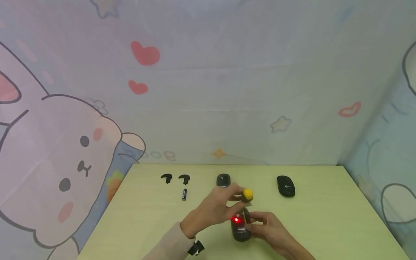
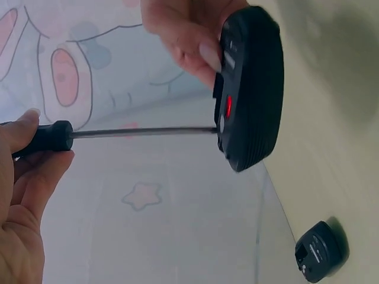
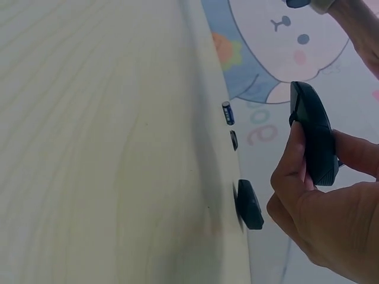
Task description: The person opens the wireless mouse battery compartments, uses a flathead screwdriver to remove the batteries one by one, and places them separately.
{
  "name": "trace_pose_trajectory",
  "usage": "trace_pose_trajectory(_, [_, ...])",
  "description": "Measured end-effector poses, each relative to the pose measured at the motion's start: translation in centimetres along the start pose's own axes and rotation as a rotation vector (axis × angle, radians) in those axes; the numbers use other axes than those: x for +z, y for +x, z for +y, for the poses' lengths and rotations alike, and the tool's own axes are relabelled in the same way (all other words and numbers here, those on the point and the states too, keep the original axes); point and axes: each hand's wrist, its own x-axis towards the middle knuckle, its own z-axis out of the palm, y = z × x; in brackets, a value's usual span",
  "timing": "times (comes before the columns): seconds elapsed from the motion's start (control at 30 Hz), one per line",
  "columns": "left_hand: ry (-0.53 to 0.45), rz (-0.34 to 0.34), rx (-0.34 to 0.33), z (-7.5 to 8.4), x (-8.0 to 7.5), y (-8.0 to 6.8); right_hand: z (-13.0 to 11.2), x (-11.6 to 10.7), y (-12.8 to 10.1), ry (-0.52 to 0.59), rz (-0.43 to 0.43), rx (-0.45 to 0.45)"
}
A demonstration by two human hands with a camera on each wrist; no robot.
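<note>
A black computer mouse (image 1: 241,228) lies belly up near the table's front edge, with a red light glowing on its underside. My right hand (image 1: 256,222) grips its right side; in the right wrist view the fingers (image 3: 294,171) curl round the mouse (image 3: 315,142). My left hand (image 1: 233,197) holds a screwdriver (image 1: 247,195) with a yellow-capped handle just above the mouse. In the left wrist view the thin shaft (image 2: 142,132) runs from the black handle (image 2: 44,138) to the mouse's underside (image 2: 251,89), and its tip touches beside the red light.
On the pale table (image 1: 325,216) a second black mouse (image 1: 223,180) and a third mouse (image 1: 286,186) lie further back. Two small black covers (image 1: 166,177) (image 1: 184,177) and a battery (image 1: 184,194) lie at the back left. Cartoon-print walls enclose the table.
</note>
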Motion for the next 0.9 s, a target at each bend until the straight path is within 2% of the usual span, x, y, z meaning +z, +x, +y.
trace_pose_trajectory(0.13, [-0.054,0.035,-0.051,-0.7,-0.3,0.0,0.2,0.1,-0.1,-0.008,-0.007,0.004])
trace_pose_trajectory(0.33, [-0.126,0.115,-0.137,-1.8,-0.6,-0.1,0.5,0.1,-0.1,-0.009,-0.026,-0.051])
trace_pose_trajectory(0.47, [-0.141,0.127,-0.172,-2.4,-0.6,-0.4,0.7,0.2,-0.1,-0.011,-0.034,-0.064])
trace_pose_trajectory(0.7, [-0.194,0.158,-0.234,-3.5,-0.9,-0.5,1.0,0.2,0.0,-0.018,-0.021,-0.037])
trace_pose_trajectory(0.9, [-0.251,0.208,-0.354,-4.5,-1.1,-0.7,0.9,0.3,-0.1,-0.015,-0.031,-0.045])
